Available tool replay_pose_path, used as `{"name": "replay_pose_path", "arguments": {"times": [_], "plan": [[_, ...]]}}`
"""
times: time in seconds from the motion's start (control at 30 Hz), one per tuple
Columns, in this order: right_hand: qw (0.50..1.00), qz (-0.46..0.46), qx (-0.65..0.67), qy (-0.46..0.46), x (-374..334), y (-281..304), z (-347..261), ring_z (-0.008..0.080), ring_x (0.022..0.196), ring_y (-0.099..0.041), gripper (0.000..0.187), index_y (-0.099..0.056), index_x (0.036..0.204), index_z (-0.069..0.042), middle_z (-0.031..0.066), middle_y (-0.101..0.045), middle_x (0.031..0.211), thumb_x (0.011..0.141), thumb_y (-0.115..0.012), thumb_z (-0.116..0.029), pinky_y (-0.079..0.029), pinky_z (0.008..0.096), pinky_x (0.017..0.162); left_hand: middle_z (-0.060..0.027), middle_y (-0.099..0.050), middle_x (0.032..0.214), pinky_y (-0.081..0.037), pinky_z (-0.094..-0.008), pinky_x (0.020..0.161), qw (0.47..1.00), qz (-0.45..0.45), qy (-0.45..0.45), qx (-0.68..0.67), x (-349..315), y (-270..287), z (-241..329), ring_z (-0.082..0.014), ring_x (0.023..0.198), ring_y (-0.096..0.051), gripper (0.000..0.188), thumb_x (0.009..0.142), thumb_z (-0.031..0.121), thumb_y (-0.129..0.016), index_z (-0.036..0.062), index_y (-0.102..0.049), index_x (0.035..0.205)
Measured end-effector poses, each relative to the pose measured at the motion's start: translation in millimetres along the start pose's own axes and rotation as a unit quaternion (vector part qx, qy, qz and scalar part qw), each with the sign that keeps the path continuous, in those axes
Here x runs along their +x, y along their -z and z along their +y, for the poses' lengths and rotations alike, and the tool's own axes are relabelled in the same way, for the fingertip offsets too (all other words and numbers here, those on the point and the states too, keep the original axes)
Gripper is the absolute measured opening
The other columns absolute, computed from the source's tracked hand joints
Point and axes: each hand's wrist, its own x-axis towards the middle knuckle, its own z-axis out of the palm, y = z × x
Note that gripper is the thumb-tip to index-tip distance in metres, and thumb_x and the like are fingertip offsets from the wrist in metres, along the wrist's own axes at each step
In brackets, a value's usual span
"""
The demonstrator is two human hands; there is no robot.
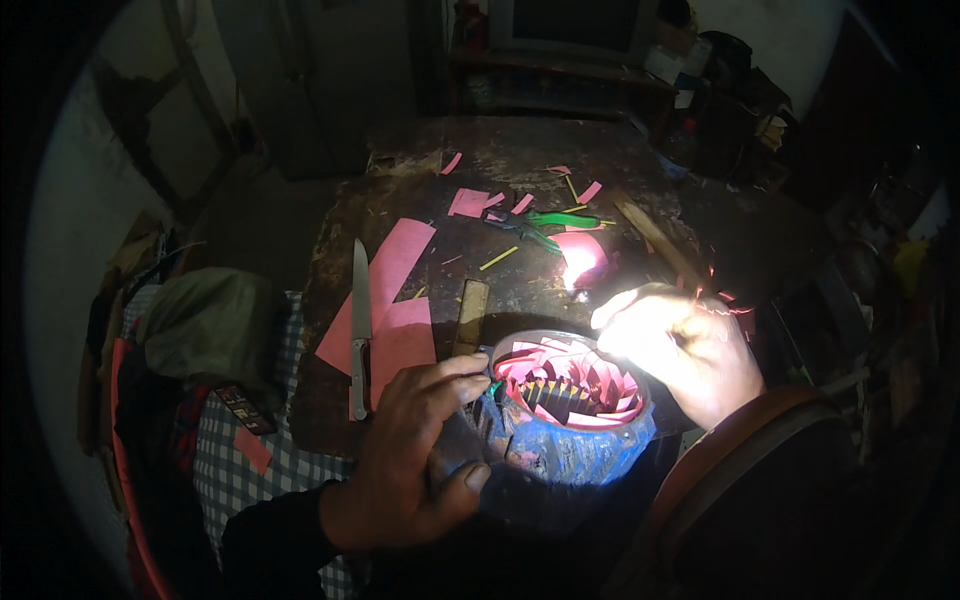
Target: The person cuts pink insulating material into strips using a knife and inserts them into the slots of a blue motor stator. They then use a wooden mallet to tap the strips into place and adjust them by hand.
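In front of me is a round container (565, 455) wrapped in worn blue material, its inside lined with folded pink paper pieces (610, 385) and a row of dark fins or strips (560, 392). My left hand (410, 450) grips the dark blocky part at its left side, fingers on top and thumb below. My right hand (685, 350) is curled at the far right of the rim, fingertips pressed together. Strong light washes it out, so whatever is between those fingers cannot be made out. Thin reddish curls (725, 300) show just behind the right hand.
Left of the container, a knife (360, 320) lies on large pink sheets (405, 335). Farther back are green-handled pliers (560, 220), pink scraps (468, 202), a yellow strip (498, 259) and a wooden stick (655, 238). A short wooden block (473, 312) lies near my left fingers.
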Motion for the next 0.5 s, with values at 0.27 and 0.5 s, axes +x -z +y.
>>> {"name": "replay_pose_path", "arguments": {"times": [0.27, 0.5], "plan": [[0.998, -0.015, 0.066, -0.015, -21, 25, -16, 0.02, 0.103, -0.082, 0.018, -0.083, 0.121, 0.007, 0.0177, -0.086, 0.11, 0.106, -0.076, -0.001, -0.066, 0.0321, 0.094, -0.0334, -0.056, 0.16, -0.043, -0.0579, 0.125, 1.0, -0.01, 0.007, -0.02, 5, 1, -1, -0.0485, 0.148, -0.057, 0.065, 0.099, 0.011, -0.065, -0.0007, -0.047, 0.16], [0.917, -0.36, -0.17, 0.018, 64, 0, 6, 0.0261, 0.104, -0.081, 0.035, -0.081, 0.129, 0.004, 0.0155, -0.085, 0.113, 0.114, -0.066, -0.024, -0.064, 0.0365, 0.094, -0.0311, -0.059, 0.156, -0.045, -0.0554, 0.122, 0.999, -0.017, 0.035, -0.02, 8, 2, -2, -0.0477, 0.141, -0.06, 0.068, 0.097, 0.025, -0.071, -0.0071, -0.053, 0.154]]}}
